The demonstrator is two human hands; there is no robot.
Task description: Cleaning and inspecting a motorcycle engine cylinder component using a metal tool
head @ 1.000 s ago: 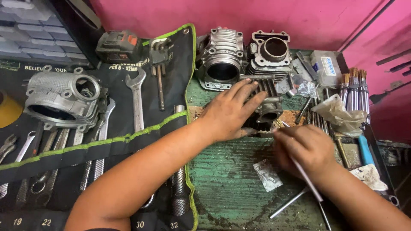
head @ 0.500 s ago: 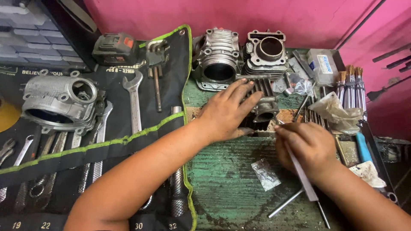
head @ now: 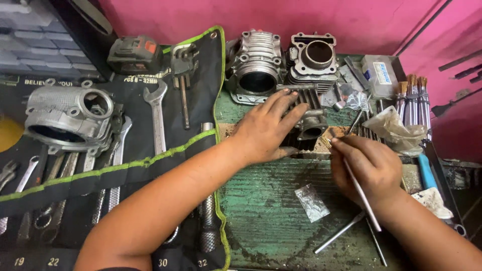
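Left hand (head: 268, 130) spread flat, pressing dark finned metal cylinder head (head: 309, 123) at worn green workbench (head: 271, 211) centre. Right hand (head: 369, 168) pinches thin metal brush (head: 359, 188) at its 4 o'clock. Pink wall (head: 261, 15) at 12; black tool roll (head: 100, 175) at 9.

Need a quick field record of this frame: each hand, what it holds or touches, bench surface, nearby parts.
left hand: palm down on the finned engine part
right hand: grips a thin brush, tip toward that part
surface: green workbench
behind: two cylinder blocks
left side: black tool roll with wrenches, cylinder head casting
right side: row of brushes
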